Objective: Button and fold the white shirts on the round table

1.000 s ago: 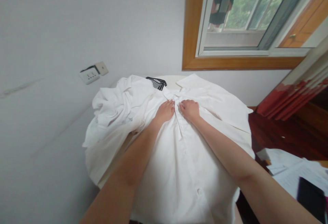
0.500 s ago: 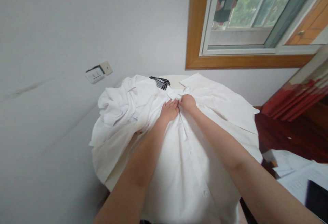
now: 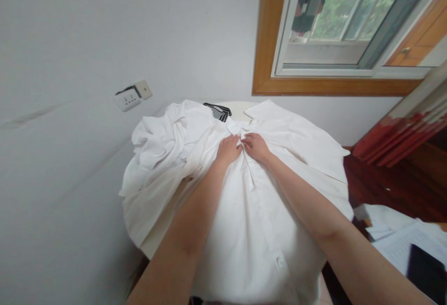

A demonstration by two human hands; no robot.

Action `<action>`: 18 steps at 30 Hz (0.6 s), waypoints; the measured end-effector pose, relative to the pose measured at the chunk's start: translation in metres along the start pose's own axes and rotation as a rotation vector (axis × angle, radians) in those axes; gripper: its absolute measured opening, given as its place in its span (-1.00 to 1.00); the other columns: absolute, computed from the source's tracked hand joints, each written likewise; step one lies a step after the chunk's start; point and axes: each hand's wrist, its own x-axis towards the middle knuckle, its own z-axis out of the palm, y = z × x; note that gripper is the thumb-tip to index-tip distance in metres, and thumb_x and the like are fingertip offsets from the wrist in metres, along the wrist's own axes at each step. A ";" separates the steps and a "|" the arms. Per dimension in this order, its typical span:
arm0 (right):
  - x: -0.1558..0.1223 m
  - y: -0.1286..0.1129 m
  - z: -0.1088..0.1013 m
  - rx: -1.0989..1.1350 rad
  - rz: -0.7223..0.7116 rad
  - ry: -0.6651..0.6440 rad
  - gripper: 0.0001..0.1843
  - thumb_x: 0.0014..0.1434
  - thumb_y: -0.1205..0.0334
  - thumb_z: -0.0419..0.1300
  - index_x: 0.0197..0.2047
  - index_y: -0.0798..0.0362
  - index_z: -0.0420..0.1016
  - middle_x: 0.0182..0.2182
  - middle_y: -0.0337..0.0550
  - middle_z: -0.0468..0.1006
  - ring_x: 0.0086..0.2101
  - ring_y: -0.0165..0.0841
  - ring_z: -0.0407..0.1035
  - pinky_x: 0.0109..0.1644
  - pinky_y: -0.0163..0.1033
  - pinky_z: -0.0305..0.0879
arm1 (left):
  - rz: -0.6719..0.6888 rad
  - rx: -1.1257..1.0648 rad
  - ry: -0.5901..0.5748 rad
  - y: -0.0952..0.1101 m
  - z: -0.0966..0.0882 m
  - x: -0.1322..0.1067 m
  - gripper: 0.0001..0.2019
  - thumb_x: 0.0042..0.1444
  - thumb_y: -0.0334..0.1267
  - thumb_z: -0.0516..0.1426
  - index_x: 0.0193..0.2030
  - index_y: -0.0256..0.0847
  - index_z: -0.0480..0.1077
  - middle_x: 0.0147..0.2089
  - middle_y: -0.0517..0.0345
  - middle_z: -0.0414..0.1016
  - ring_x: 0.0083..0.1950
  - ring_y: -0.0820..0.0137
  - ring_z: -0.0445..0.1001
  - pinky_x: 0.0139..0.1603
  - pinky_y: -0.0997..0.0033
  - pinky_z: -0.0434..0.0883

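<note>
A white button-up shirt point(image 3: 240, 230) lies spread over a round table point(image 3: 152, 244), its collar toward the wall and its buttoned front facing up. Just below the collar, my left hand point(image 3: 229, 148) pinches one side of the front opening. My right hand point(image 3: 256, 146) grips the other edge, its fingertips close to those of the left. Whatever button sits between the fingers is too small to make out. To the left, white cloth point(image 3: 160, 139) is bunched up in folds. A black-and-white striped cloth piece point(image 3: 218, 111) rests beyond the collar.
Behind the table stands a white wall with a power socket point(image 3: 128, 99) and a wood-framed window point(image 3: 261, 84). A red and cream curtain point(image 3: 379, 142) hangs at the right. Papers point(image 3: 394, 235) and a dark flat object point(image 3: 426, 270) lie at the lower right.
My right hand has shifted slightly down and left, its fingers now more extended at the placket. My left hand has moved a little left. The camera view has shifted slightly.
</note>
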 end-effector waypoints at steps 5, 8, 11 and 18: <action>-0.011 0.000 -0.002 -0.018 -0.039 -0.169 -0.52 0.37 0.18 -0.12 0.30 -0.03 0.25 0.34 -0.10 0.15 0.32 -0.28 0.00 0.34 -0.03 -0.06 | 0.096 0.015 0.010 -0.001 0.001 -0.001 -0.46 0.23 -0.34 -0.05 0.37 -0.25 0.08 0.37 0.02 0.21 0.37 0.26 0.17 0.35 0.20 0.15; -0.011 0.003 -0.008 0.042 -0.056 -0.210 -0.48 0.35 0.15 -0.07 0.35 -0.01 0.16 0.35 -0.11 0.13 0.31 -0.29 0.00 0.35 -0.03 -0.07 | 0.084 0.043 -0.050 -0.001 0.004 -0.001 -0.51 0.26 -0.32 -0.10 0.33 -0.19 0.16 0.37 0.11 0.21 0.37 0.24 0.16 0.37 0.16 0.12; -0.019 0.006 -0.016 0.059 -0.003 -0.174 -0.47 0.32 0.19 -0.04 0.33 0.04 0.18 0.28 -0.08 0.27 0.24 -0.32 0.16 0.32 -0.13 0.02 | 0.065 0.058 -0.063 -0.001 0.005 0.001 -0.52 0.28 -0.30 -0.13 0.33 -0.17 0.17 0.38 0.15 0.18 0.38 0.23 0.15 0.37 0.13 0.12; -0.062 0.004 -0.024 -0.186 0.202 -0.169 -0.43 0.37 0.01 -0.19 0.36 -0.04 0.13 0.37 -0.10 0.05 0.34 -0.11 -0.09 0.33 0.23 -0.13 | 0.034 0.065 -0.060 0.004 0.004 0.007 -0.53 0.29 -0.27 -0.12 0.31 -0.17 0.22 0.39 0.13 0.17 0.38 0.20 0.15 0.35 0.09 0.14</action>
